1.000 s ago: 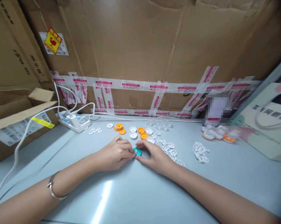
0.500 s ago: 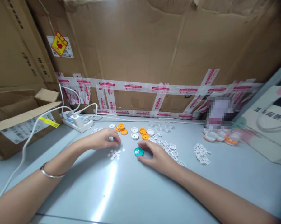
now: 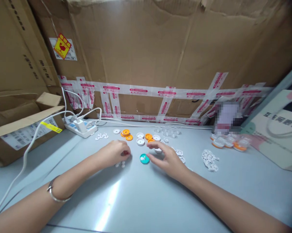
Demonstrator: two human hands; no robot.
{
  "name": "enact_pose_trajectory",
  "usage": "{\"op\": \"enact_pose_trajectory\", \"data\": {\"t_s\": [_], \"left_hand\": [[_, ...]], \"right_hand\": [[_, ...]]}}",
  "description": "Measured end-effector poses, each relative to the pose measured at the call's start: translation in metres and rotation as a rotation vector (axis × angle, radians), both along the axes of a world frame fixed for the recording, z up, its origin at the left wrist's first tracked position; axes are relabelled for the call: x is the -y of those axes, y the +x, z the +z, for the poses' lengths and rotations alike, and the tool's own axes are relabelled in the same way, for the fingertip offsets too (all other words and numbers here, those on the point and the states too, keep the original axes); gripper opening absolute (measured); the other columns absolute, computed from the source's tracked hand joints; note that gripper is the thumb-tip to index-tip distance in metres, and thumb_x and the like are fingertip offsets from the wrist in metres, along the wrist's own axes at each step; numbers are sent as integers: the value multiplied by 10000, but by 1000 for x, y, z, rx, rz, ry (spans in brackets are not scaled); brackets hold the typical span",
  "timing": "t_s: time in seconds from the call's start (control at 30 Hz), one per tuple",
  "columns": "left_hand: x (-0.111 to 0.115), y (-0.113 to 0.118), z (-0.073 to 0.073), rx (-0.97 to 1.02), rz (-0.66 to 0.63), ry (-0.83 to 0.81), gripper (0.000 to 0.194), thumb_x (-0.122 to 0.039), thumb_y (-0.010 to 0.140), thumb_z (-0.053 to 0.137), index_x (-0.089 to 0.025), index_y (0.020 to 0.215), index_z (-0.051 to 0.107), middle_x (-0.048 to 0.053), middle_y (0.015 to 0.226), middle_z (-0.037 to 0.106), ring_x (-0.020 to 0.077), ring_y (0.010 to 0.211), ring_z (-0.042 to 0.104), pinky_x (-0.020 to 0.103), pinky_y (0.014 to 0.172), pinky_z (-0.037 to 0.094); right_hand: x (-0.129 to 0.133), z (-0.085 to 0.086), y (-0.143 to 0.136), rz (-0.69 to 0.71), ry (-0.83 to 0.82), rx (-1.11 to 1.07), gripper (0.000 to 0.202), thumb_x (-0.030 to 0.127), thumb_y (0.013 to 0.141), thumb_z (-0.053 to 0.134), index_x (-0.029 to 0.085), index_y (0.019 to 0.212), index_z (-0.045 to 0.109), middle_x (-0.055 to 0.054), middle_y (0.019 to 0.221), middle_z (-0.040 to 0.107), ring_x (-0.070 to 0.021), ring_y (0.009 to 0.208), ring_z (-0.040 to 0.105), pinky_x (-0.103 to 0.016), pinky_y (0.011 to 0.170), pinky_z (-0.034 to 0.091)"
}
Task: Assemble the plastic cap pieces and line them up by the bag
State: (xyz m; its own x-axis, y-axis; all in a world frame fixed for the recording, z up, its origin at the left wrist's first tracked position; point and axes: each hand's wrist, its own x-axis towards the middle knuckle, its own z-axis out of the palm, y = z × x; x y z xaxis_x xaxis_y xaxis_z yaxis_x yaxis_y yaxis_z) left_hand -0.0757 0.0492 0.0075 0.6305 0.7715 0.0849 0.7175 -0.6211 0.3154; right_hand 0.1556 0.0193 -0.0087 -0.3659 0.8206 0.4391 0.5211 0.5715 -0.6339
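Note:
My left hand (image 3: pixel 117 152) is closed, its thumb and fingertips pinched together low over the table; what they hold, if anything, is too small to make out. Beneath it lie small white discs (image 3: pixel 123 164), most of them covered by the hand. My right hand (image 3: pixel 171 159) is open, thumb and fingers apart, just right of a round teal dish (image 3: pixel 144 160). A small white piece with a raised peg sits inside this dish, which rests flat on the table. Behind the right hand lie white openwork plastic parts (image 3: pixel 179 152), partly hidden.
Orange rings (image 3: pixel 125 132) and white round cups (image 3: pixel 140 141) lie toward the back. Clear domes (image 3: pixel 168 131) stand behind them. More openwork parts (image 3: pixel 209 159) and orange-based pieces (image 3: pixel 240 146) are at right. A power strip (image 3: pixel 84 129) and an open carton (image 3: pixel 27 129) stand left.
My right hand's fingers have come off the rim of the teal dish and moved slightly right. My left hand has shifted right and nearer, over the small white discs.

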Motion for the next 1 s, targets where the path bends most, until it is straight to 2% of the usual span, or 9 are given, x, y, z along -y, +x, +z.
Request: {"op": "enact_pose_trajectory", "data": {"t_s": [0.1, 0.2, 0.3, 0.43, 0.53, 0.7, 0.87, 1.0], "left_hand": [[5, 7, -1, 83, 31, 55, 165, -107, 735, 525, -165, 771, 676, 30, 757, 673, 145, 690, 614, 228, 652, 447], [16, 19, -2, 388, 35, 64, 132, -140, 771, 547, -177, 826, 661, 6, 801, 688, 125, 733, 626, 210, 690, 465], [28, 31, -4, 631, 22, 69, 98, -186, 804, 560, -179, 845, 649, -3, 817, 696, 117, 752, 634, 205, 715, 481], [35, 37, -6, 718, 17, 72, 71, -197, 804, 576, -171, 834, 635, -6, 765, 682, 109, 704, 624, 202, 682, 489], [30, 34, -7, 661, 10, 45, 87, -218, 824, 559, -171, 842, 629, 1, 771, 673, 111, 710, 616, 205, 678, 485], [17, 20, -11, 307, -167, 158, 210, -252, 876, 479, -186, 912, 675, 51, 844, 650, 145, 785, 589, 246, 716, 454], [15, 13, -14, 105, -204, 178, 235, -287, 875, 490, -286, 1054, 641, 34, 929, 620, 154, 824, 566, 269, 739, 405], [16, 13, -14, 30, -219, 186, 234, -304, 884, 476, -289, 1052, 637, 28, 928, 618, 155, 832, 559, 278, 741, 361]], "right_hand": [[0, 3, -1, -25, 25, -63, 165, 254, 804, 559, 224, 959, 607, -32, 937, 661, -172, 873, 614, -303, 790, 494], [2, 4, -4, -11, 22, -123, 139, 233, 801, 571, 226, 915, 650, -19, 880, 684, -162, 828, 633, -294, 784, 503], [7, 4, -9, 52, -16, -164, 177, 222, 791, 594, 254, 946, 673, -7, 913, 701, -163, 847, 648, -296, 794, 512], [11, 2, -12, 92, -23, -216, 181, 216, 805, 579, 281, 933, 690, 5, 905, 712, -164, 828, 662, -303, 773, 526], [6, 1, -8, 71, -16, -194, 151, 207, 791, 587, 265, 868, 702, -2, 864, 719, -167, 787, 667, -301, 741, 530], [-6, -2, 4, -7, 10, -68, 96, 180, 767, 586, 208, 753, 677, -29, 790, 703, -173, 764, 648, -302, 726, 506], [-7, -5, 6, 37, 36, 117, 93, 158, 768, 565, 188, 721, 640, -28, 736, 662, -156, 712, 612, -269, 663, 481], [-8, -8, 5, 109, 116, 215, 139, 126, 797, 517, 190, 779, 639, -37, 764, 655, -157, 732, 596, -270, 672, 471]]}}
